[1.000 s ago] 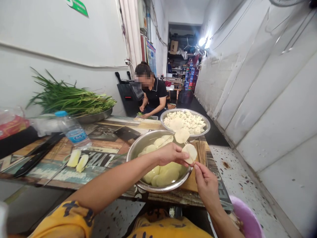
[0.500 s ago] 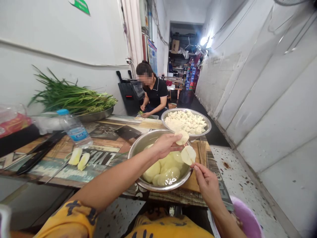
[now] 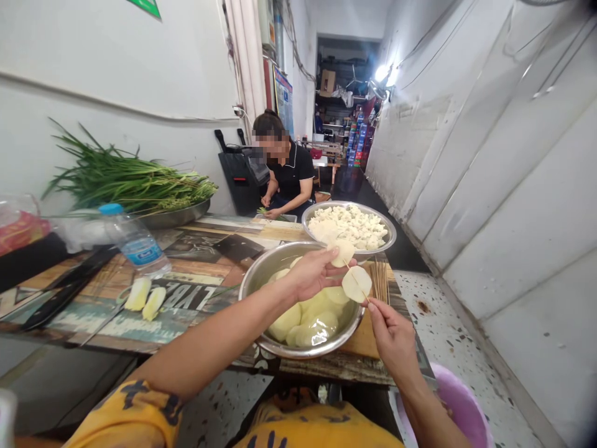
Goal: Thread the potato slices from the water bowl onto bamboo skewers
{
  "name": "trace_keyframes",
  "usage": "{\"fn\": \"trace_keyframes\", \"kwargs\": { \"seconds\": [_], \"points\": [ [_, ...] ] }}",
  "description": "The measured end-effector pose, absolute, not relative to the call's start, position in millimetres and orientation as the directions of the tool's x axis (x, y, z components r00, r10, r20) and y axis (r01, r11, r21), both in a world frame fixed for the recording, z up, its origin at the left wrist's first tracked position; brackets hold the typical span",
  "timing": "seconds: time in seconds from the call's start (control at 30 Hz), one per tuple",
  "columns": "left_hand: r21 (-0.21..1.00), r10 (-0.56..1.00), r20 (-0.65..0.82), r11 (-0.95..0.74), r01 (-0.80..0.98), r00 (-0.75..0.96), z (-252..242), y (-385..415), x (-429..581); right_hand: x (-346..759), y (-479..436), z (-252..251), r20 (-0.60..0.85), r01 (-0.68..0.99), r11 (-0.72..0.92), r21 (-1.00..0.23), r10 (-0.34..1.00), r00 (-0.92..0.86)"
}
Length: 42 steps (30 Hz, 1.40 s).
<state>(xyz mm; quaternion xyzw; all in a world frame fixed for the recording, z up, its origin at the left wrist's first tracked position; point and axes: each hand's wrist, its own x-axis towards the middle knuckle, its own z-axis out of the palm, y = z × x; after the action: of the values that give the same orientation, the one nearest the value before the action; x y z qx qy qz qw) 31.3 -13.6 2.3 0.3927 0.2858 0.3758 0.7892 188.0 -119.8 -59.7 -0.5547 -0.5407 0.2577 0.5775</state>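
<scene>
Between the fingers of my left hand (image 3: 313, 274) is a thin, pale potato slice (image 3: 344, 251), gripped at its edge. My right hand (image 3: 392, 333) pinches a thin wooden skewer (image 3: 365, 299) near its lower end. A second round potato slice (image 3: 356, 285) is threaded on that skewer, and the skewer's upper part meets the slice in my left hand. Both hands are above the right side of a metal bowl (image 3: 253, 277), where pale slices and peeled potatoes (image 3: 319, 326) lie in water. A bundle of skewers (image 3: 380, 283) rests on the table just beyond my right hand.
Behind the bowl stands a basin (image 3: 393, 231) of cauliflower pieces (image 3: 352, 225). On the left are a water bottle (image 3: 140, 246), cabbage pieces (image 3: 138, 294), a knife (image 3: 51, 305) and a pan of green stalks (image 3: 130, 183). Another person (image 3: 296, 174) sits beyond. A pink tub (image 3: 459, 404) stands lower right.
The skewered slice has turned more face-on and shifted slightly up and right with my right hand. My left hand still grips its slice. The whole view has moved a little.
</scene>
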Motion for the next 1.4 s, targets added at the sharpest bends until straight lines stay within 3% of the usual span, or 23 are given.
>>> {"fn": "trace_keyframes", "kwargs": {
  "seconds": [0.1,0.23,0.37,0.47,0.63,0.8,0.9,0.97,1.03,1.1,1.13,1.2,1.3,1.4],
  "points": [
    [0.886,0.790,-0.143,0.371,-0.278,0.597,1.1,-18.3,32.9,183.2,-116.6,-60.8,0.454,0.483,0.278,-0.830,0.841,0.296],
    [0.957,0.809,-0.156,0.266,-0.116,0.567,-3.2,-22.9,34.7,179.6,-111.3,-64.3,0.488,0.540,0.282,-0.793,0.825,0.285],
    [1.000,0.909,0.011,-0.001,-0.024,0.416,-7.1,-23.9,37.1,179.0,-111.2,-69.5,0.556,0.608,0.322,-0.726,0.795,0.243],
    [0.994,0.887,0.085,-0.105,0.020,0.454,-7.5,-25.4,39.0,179.5,-113.4,-72.6,0.605,0.645,0.344,-0.682,0.761,0.233],
    [0.967,0.878,0.119,-0.208,0.147,0.463,-4.3,-28.4,40.0,179.9,-114.7,-71.4,0.581,0.631,0.345,-0.695,0.786,0.210],
    [0.921,0.908,0.191,-0.298,0.253,0.373,-10.5,-22.3,39.0,177.4,-117.6,-66.2,0.490,0.525,0.315,-0.790,0.839,0.235],
    [0.959,0.915,0.119,-0.207,0.194,0.386,-15.3,-20.8,39.7,178.2,-120.6,-66.0,0.445,0.484,0.283,-0.828,0.857,0.261],
    [0.986,0.895,-0.035,-0.040,0.160,0.445,-15.5,-23.1,39.4,182.2,-120.8,-67.3,0.439,0.503,0.266,-0.822,0.860,0.262],
    [0.964,0.816,-0.212,0.085,0.252,0.538,-11.4,-26.2,36.5,190.2,-118.1,-68.3,0.446,0.545,0.258,-0.798,0.861,0.244],
    [0.926,0.731,-0.293,0.056,0.374,0.616,-2.0,-27.3,29.6,201.9,-111.9,-67.2,0.458,0.601,0.259,-0.756,0.866,0.203],
    [0.921,0.729,-0.265,-0.002,0.389,0.632,4.8,-26.5,24.7,208.5,-107.7,-65.4,0.461,0.638,0.260,-0.725,0.871,0.168],
    [0.955,0.834,-0.050,-0.121,0.271,0.549,21.0,-22.3,12.5,221.2,-97.5,-58.8,0.455,0.738,0.270,-0.619,0.889,0.056],
    [0.954,0.952,0.287,-0.295,0.062,0.105,45.3,-14.5,-7.2,231.9,-79.5,-43.3,0.372,0.836,0.340,-0.431,0.911,-0.178],
    [0.904,0.897,0.416,-0.426,-0.038,-0.149,58.8,-12.4,-21.2,226.5,-56.5,-27.6,0.328,0.809,0.455,-0.372,0.880,-0.343]
  ]
}}
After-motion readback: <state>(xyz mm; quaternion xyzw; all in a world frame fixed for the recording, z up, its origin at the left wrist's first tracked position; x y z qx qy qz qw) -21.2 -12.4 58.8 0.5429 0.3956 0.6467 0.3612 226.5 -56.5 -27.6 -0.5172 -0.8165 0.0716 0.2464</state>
